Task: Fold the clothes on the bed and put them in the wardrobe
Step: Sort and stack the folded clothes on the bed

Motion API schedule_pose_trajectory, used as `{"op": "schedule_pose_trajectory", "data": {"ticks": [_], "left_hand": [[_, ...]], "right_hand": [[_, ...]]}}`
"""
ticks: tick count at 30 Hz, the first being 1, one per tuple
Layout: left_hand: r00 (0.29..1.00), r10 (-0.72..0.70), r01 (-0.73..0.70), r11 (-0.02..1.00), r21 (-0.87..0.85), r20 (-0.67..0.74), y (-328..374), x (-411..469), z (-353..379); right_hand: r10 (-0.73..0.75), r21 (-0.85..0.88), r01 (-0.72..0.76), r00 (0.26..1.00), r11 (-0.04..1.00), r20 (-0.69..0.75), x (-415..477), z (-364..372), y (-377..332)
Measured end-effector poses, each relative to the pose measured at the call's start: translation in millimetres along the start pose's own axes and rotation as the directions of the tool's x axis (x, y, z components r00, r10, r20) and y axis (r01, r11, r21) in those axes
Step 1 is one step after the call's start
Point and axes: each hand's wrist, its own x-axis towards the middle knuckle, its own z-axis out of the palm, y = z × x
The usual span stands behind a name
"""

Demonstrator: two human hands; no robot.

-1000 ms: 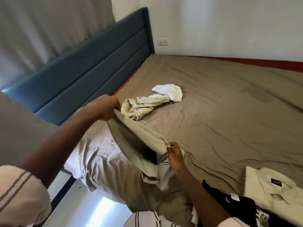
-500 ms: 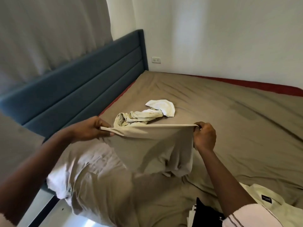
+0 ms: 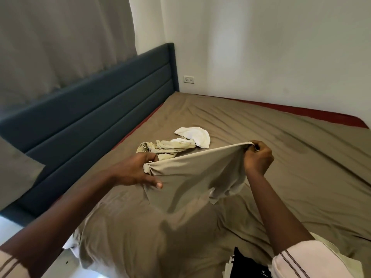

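hanging in the air just below mid-frame, the garment is stretched by its top edge between two hands held well apart. the left hand, at its 9 o'clock, grips a bunched corner. the right hand, at its 2 o'clock, pinches the other corner, so the edge slants up to the right. a second ago it sagged onto the bed, with the right hand low on a lower edge. since then both hands have lifted it clear and drawn apart. i judge it is now opened out for a first fold, with none made yet. a crumpled pile waits at its 12 o'clock, near the headboard, and a black item lies at 5 o'clock.
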Motion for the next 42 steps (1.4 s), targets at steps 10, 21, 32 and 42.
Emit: {"op": "schedule_pose_trajectory", "data": {"ticks": [10, 21, 32, 42], "left_hand": [[0.991, -0.096, 0.117, 0.960, 0.256, -0.096, 25, 9, -8], [0.986, 0.041, 0.012, 0.949, 0.314, -0.163, 68, 37, 29], [0.834, 0.271, 0.092, 0.790, -0.606, 0.480, 81, 58, 95], [0.915, -0.372, 0.369, 0.610, -0.701, 0.159, -158, 1, 79]], "right_hand": [[0.072, 0.136, -0.055, 0.990, 0.989, -0.125, 8, -9, 12], [0.287, 0.340, -0.124, 0.826, 0.932, -0.485, 45, -50, 31], [-0.304, -0.224, 0.221, 0.824, 0.949, -0.478, 111, -84, 4], [-0.375, -0.283, 0.529, 0.809, 0.800, 0.453, 22, 194, 71]]}}
